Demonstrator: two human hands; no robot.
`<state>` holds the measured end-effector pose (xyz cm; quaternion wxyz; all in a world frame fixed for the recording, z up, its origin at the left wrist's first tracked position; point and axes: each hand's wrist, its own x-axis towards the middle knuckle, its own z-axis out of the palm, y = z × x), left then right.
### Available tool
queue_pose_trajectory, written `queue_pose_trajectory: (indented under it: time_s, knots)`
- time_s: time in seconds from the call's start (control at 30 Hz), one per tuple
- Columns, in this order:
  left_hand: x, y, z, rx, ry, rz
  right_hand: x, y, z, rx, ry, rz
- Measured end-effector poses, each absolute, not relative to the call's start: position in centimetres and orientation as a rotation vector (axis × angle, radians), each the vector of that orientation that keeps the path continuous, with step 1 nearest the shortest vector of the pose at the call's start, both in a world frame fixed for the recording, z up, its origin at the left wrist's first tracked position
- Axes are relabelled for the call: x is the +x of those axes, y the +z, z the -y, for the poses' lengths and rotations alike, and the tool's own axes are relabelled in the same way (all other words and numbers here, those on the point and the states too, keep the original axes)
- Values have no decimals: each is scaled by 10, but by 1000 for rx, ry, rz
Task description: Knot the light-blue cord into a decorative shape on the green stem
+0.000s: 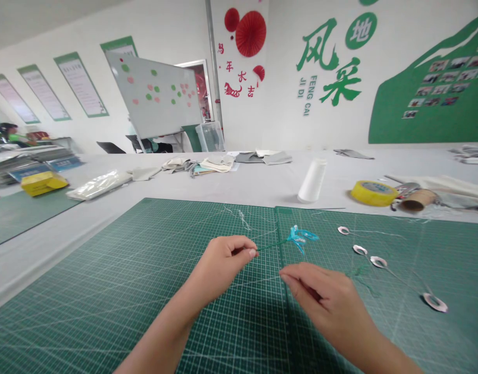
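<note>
A small blue flower point(297, 236) with loop-shaped petals hangs over the green cutting mats, its thin green stem pointing left. My left hand point(231, 262) pinches the end of that stem between thumb and fingertips. Just below and right of the stem, my right hand point(320, 293) has its thumb and forefinger pressed together; whatever they hold, if anything, is too small to make out. Right of the flower lie several pale oval rings with thin threads or wires, among them one ring point(435, 302) near the right side. Green thread point(361, 278) lies beyond my right hand.
Behind the mats stand a white thread cone point(312, 181), a yellow tape roll point(374, 192) and a cardboard tube point(418, 199). Folded cloths point(215, 163) lie along the table's far side. At left are a yellow box point(43, 183) and a plastic-wrapped bundle point(101, 185). A person sits far left.
</note>
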<state>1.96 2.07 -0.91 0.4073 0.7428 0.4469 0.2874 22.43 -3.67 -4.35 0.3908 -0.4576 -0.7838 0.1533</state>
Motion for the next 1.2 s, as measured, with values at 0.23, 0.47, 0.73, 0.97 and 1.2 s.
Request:
queue_pose_trajectory:
  time_s: [0.23,0.47,0.73,0.97,1.2]
  knots:
    - [18,-1,-17,1702,712,-936,226,-44,28,-1325,599,1847]
    - [18,2,-11,1743,509,-731,238,-45,20,-1307,851,1775]
    - [17,1,-8,1969,228,-610,244,-39,18,-1148,1068,1847]
    - [18,-4,-9,2153,227,-729,247,-29,23,-1243,909,1918]
    - [18,-9,-13,2236,371,-1032,241,-22,33,-1247,503,2037]
